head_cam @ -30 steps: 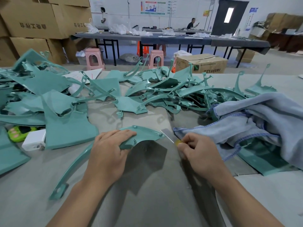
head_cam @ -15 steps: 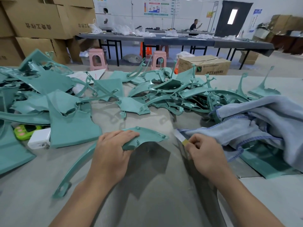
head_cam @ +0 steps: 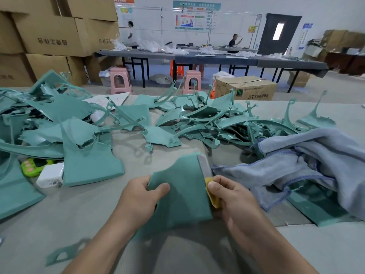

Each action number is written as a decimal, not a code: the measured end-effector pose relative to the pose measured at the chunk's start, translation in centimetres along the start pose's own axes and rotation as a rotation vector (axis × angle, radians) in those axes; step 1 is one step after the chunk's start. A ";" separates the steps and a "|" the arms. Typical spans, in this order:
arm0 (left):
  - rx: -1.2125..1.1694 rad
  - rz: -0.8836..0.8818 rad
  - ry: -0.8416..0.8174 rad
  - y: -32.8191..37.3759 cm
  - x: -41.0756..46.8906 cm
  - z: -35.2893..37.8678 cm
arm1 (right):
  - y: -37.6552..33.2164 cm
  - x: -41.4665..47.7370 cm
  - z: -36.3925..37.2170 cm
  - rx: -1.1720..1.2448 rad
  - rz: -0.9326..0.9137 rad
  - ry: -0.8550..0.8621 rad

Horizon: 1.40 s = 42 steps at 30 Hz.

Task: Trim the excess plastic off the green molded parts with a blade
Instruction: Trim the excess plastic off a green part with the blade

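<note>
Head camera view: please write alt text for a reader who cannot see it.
The left hand grips a green molded part while the right hand holds a yellow-handled blade along its right edge. A pile of green parts and a blue-grey towel lie behind.

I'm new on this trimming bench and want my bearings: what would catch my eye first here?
First, at centre front, the left hand grips a green part while the right hand holds a blade along its right edge. Behind them a heap of green parts sprawls across the table, and a grey-blue towel lies bunched at the right.
</note>
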<state>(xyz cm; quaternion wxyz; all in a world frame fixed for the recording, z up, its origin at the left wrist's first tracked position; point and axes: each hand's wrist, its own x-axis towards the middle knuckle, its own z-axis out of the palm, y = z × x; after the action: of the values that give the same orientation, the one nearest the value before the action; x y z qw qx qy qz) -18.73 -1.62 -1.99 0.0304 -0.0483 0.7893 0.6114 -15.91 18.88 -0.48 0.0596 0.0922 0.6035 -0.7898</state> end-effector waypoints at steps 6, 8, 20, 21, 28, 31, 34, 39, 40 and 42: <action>0.768 0.347 0.454 0.5 -1.9 0.5 | -0.1 0.1 -0.4 -0.046 -0.075 0.148; 0.760 0.513 0.345 1.1 -2.9 1.0 | 0.0 0.3 -0.5 0.053 -0.044 0.177; 0.422 0.563 0.314 -0.3 -1.2 1.6 | -0.5 -0.3 -1.3 -0.274 -0.361 0.003; 0.409 0.553 0.308 -0.4 -1.0 1.5 | -0.2 -0.4 -1.1 -0.362 -0.406 -0.019; 0.419 0.555 0.281 -0.7 -0.8 1.4 | 1.0 1.0 -0.4 -0.681 -0.421 0.144; 0.392 0.544 0.276 -0.9 -0.8 1.3 | 0.5 2.2 -1.7 -0.612 -0.357 0.305; 0.384 0.544 0.256 -0.8 -0.8 1.4 | 0.5 1.8 -1.3 -0.452 -0.520 0.060; 0.350 0.529 0.250 -1.0 -0.4 1.2 | 0.7 3.5 -0.7 -0.616 -0.379 0.169; 0.346 0.531 0.242 -1.0 -0.5 1.3 | 0.5 3.8 -1.0 -0.613 -0.319 0.263; 0.346 0.539 0.232 -1.0 -0.6 1.3 | 0.1 3.9 -1.5 -0.510 -0.352 0.286</action>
<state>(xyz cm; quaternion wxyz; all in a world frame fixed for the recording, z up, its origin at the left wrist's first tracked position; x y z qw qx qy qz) -18.02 -0.57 -3.24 -0.2145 0.0989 0.8638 0.4450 -19.58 20.39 -1.81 -0.1418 0.0785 0.7904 -0.5907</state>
